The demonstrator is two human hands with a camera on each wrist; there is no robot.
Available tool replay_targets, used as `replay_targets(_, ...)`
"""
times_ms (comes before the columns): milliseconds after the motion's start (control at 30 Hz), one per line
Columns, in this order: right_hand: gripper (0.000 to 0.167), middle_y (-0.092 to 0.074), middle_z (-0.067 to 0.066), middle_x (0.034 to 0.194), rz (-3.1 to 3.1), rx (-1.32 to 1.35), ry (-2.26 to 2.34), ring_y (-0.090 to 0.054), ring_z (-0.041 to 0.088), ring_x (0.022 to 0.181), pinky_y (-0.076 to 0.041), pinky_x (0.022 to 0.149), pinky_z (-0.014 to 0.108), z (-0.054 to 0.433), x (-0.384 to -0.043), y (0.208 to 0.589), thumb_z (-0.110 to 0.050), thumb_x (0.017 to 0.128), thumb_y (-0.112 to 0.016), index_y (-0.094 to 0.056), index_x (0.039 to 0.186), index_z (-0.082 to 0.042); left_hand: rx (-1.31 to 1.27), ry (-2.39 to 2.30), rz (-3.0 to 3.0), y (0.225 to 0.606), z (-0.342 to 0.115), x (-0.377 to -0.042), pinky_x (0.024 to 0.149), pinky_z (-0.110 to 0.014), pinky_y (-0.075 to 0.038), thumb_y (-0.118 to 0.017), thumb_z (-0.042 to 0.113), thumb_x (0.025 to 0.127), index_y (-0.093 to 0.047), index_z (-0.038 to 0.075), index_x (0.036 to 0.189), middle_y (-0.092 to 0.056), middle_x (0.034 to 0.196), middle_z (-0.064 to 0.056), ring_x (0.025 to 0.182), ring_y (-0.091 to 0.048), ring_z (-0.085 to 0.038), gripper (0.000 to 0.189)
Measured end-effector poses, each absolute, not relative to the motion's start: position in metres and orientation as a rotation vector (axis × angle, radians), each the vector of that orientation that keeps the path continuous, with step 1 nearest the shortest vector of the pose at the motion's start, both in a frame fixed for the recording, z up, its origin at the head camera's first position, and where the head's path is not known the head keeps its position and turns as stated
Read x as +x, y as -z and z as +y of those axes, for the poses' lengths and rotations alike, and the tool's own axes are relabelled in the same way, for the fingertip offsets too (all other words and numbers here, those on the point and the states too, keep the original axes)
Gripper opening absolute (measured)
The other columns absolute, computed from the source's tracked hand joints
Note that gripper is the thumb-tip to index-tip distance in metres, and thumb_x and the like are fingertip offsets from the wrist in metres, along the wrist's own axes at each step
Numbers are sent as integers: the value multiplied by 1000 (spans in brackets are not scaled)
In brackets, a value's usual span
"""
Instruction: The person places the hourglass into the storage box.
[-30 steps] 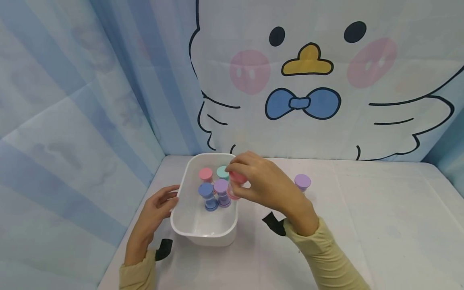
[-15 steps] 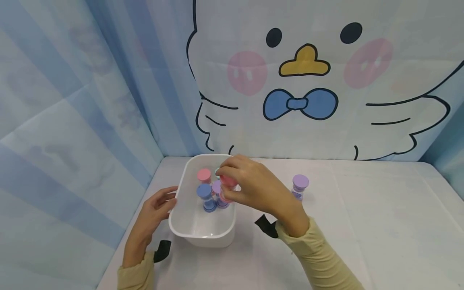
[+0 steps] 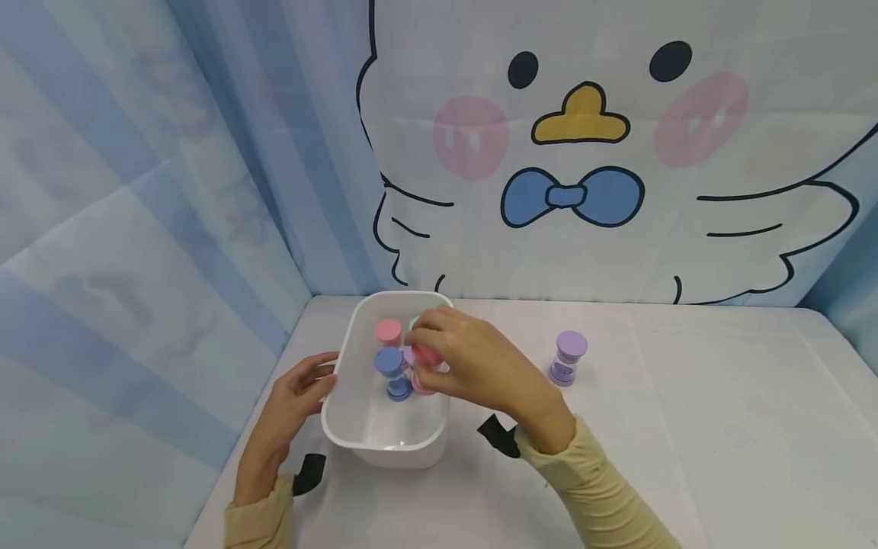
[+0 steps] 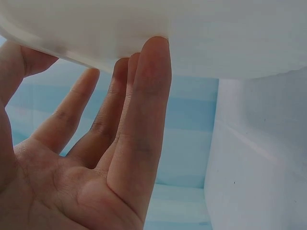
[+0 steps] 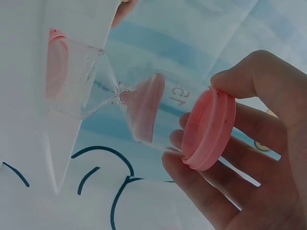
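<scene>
My right hand (image 3: 473, 358) pinches a pink-capped sand timer (image 5: 144, 108) by its end cap, low over the right side of a white plastic bin (image 3: 384, 446). Pink sand and a printed "15" show through its clear tube in the right wrist view. Inside the bin stand a blue sand timer (image 3: 391, 374) and another pink sand timer (image 3: 388, 331). A purple one and a teal one there are mostly hidden behind my right hand. My left hand (image 3: 291, 400) touches the bin's left side, its fingertips against the outer wall.
A purple sand timer (image 3: 568, 357) stands upright on the white-covered table (image 3: 686, 427), right of the bin. Behind the table hangs a cloth (image 3: 576, 259) with a cartoon bird print, and a blue striped curtain (image 3: 137, 267) closes the left side.
My right hand has moved left and slightly down with the pink sand timer, covering more of the purple and teal ones. The purple timer on the table is now fully visible. My left hand stays put.
</scene>
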State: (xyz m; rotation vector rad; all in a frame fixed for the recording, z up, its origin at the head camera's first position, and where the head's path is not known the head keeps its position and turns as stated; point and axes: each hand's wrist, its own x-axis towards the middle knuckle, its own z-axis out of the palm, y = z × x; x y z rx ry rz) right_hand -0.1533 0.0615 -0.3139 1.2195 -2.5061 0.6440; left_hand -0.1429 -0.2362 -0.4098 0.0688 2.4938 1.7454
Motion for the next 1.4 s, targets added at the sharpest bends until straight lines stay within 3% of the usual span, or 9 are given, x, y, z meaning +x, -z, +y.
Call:
replay_targets(167, 26, -68, 1, 108, -2511, 1231, -655, -60, 13, 100, -55, 83, 23, 60, -153, 319, -15, 86, -74, -73, 111, -10, 72, -1743, 2499, 410, -236, -143, 86, -32, -57, -61, 31, 100, -51, 13, 143, -56, 139, -17, 115, -64, -21, 48)
replay_targets(400, 24, -67, -1, 107, -2530, 1238, -631, -58, 12, 98, -54, 81, 22, 58, -153, 327, -15, 85, -73, -73, 109, -12, 73, -1746, 2495, 410, -235, -143, 84, -30, -56, -61, 31, 100, -51, 13, 143, -57, 139, -17, 107, -64, -5, 48)
replay_targets(500, 25, -67, -1, 108, -2551, 1243, -635, -58, 12, 98, -54, 81, 23, 57, -154, 331, -16, 86, -74, -73, 110, -12, 75, -1747, 2496, 409, -235, -143, 84, -30, -56, -61, 31, 99, -51, 13, 143, -57, 138, -17, 106, -64, -4, 48)
replay_targets(1100, 25, -67, -2, 108, -2676, 1240, -580, -60, 11, 96, -54, 83, 24, 48, -157, 350, -18, 84, -77, -74, 108, -15, 58, -1739, 2509, 410, -235, -143, 86, -34, -57, -62, 32, 99, -51, 13, 142, -57, 138, -17, 117, -63, -26, 48)
replay_targets(1400, 22, -64, -4, 99, -2697, 1287, -557, -56, 10, 90, -52, 77, 22, 41, -161, 359, -13, 80, -74, -74, 102, -15, 46, -1736, 2514, 410, -235, -143, 88, -40, -57, -62, 32, 99, -52, 13, 142, -57, 137, -17, 119, -61, -32, 48)
